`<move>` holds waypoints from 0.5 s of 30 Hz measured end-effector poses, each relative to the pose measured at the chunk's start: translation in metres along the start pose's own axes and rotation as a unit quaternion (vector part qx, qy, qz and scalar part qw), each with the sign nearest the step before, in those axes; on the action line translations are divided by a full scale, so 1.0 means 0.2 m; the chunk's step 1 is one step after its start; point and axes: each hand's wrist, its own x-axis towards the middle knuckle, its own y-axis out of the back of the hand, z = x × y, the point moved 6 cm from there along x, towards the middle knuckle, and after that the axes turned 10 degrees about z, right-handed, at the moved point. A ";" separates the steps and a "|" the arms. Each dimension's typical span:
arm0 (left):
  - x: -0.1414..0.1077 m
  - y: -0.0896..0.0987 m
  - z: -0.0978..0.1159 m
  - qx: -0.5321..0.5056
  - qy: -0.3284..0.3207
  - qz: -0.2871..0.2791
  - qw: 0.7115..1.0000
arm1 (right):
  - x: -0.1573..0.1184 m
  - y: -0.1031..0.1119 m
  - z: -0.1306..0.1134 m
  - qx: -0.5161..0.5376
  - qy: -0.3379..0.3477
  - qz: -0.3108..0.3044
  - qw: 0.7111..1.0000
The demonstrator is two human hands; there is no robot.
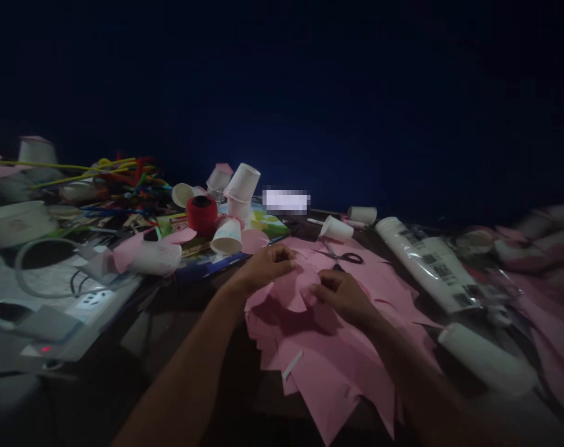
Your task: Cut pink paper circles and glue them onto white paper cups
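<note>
Between my hands a cut piece of pink paper (294,288) is held up, its lower edge curved. My left hand (273,264) pinches its upper left part between thumb and fingers. On the right edge of the same piece, my right hand (340,290) has its thumb and fingertips closed. Beneath both hands lies a loose pile of pink paper sheets (328,366) with jagged cut edges. A pair of scissors with dark handles (350,257) rests on the pile just beyond my right hand. The room is dim.
Paper cups (243,183) are stacked behind my left hand, beside a red spool of yarn (202,214). Colourful pipe cleaners (128,177) lie far left, near a white power strip (93,304). At right are wrapped cups (426,264) and a white cup stack (487,359).
</note>
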 end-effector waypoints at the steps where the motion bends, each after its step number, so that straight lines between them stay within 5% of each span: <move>1: 0.00 0.00 0.00 0.001 0.004 0.005 1.000 | 0.00 0.01 0.01 0.022 -0.015 0.011 1.000; 8: -0.01 -0.04 0.00 0.016 0.029 0.000 0.999 | 0.04 0.10 0.08 0.164 -0.051 0.140 0.975; 15: -0.02 -0.07 -0.01 0.010 0.044 0.011 0.999 | 0.01 0.13 0.03 -0.015 0.039 0.226 0.973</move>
